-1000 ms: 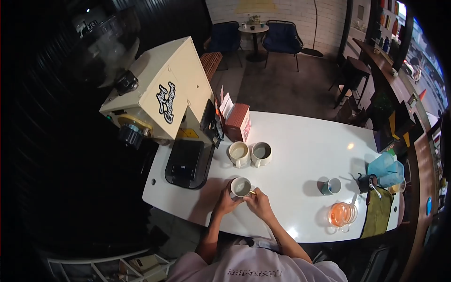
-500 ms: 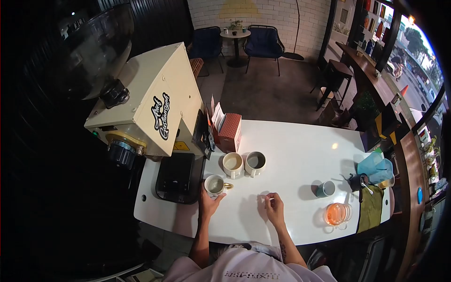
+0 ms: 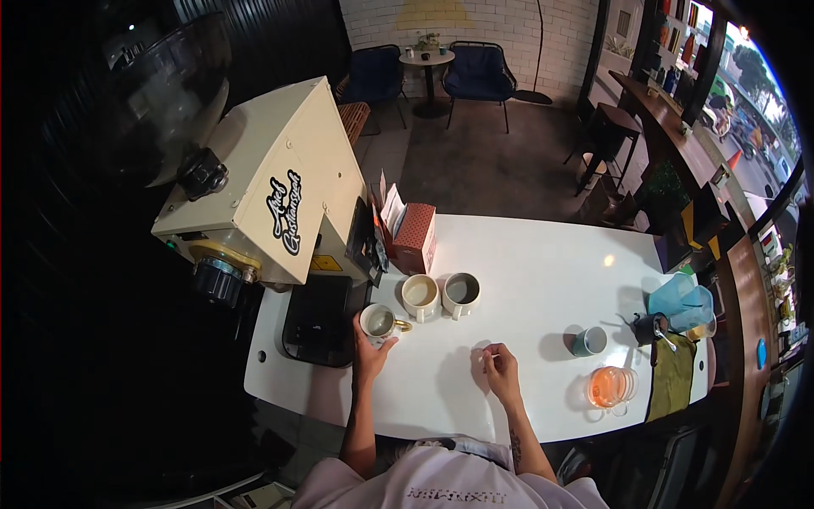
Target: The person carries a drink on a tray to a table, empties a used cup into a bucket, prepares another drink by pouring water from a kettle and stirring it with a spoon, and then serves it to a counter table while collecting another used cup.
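Note:
My left hand (image 3: 370, 355) is wrapped round a white mug with a gold handle (image 3: 377, 321), just right of the black scale tray (image 3: 317, 318) under the cream grinder (image 3: 280, 195). The handle points right. Behind the mug stand a cream mug (image 3: 420, 295) and a grey-lined mug (image 3: 461, 293), side by side with their handles toward me. My right hand (image 3: 501, 371) hovers over the white table (image 3: 534, 297) with its fingers curled together, and nothing shows in them.
On the right are a small blue-grey cup (image 3: 590, 341), a glass server with orange liquid (image 3: 609, 387), a dark pitcher with a spoon (image 3: 650, 327), blue jugs (image 3: 681, 303) and a green cloth (image 3: 671, 377). A red patterned box (image 3: 415, 239) stands behind the mugs.
The gold-handled mug has moved left and slightly back in my left hand, from between both hands. My right hand has let go of it and shifted right. The view has turned.

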The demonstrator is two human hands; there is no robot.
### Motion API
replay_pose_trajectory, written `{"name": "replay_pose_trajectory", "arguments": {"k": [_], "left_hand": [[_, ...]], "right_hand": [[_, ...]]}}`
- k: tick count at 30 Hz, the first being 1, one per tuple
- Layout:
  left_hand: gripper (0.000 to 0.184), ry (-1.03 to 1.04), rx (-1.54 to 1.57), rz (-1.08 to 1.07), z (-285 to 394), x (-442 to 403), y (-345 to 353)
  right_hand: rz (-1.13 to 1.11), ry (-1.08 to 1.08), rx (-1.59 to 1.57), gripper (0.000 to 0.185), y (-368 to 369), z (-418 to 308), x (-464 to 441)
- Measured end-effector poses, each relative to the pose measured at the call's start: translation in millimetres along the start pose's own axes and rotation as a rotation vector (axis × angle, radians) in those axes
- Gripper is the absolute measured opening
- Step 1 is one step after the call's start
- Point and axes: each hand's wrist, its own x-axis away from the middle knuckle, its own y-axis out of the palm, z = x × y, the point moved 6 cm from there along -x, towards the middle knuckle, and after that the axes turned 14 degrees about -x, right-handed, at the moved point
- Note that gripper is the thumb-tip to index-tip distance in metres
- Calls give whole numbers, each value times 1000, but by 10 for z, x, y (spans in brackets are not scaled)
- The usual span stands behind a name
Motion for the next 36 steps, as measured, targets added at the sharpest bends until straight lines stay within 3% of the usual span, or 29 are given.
{"name": "replay_pose_trajectory", "arguments": {"k": [14,16,28,34,36], "left_hand": [[86,23,-8,-85,72,137,-129],[92,46,9,-124,40,151,-139],[87,59,-56,-144,-39,130,-156],[88,115,258,-103,-50,134,-108],[86,84,231,-140,-224,110,-23]], "right_hand": [[-139,-43,28,22,290,-161,-302],[-130,-38,30,22,275,-147,-285],[-15,-18,9,22,-106,-233,-54],[67,-69,15,22,-370,-310,148],[129,-34,18,22,-497,-360,236]]}}
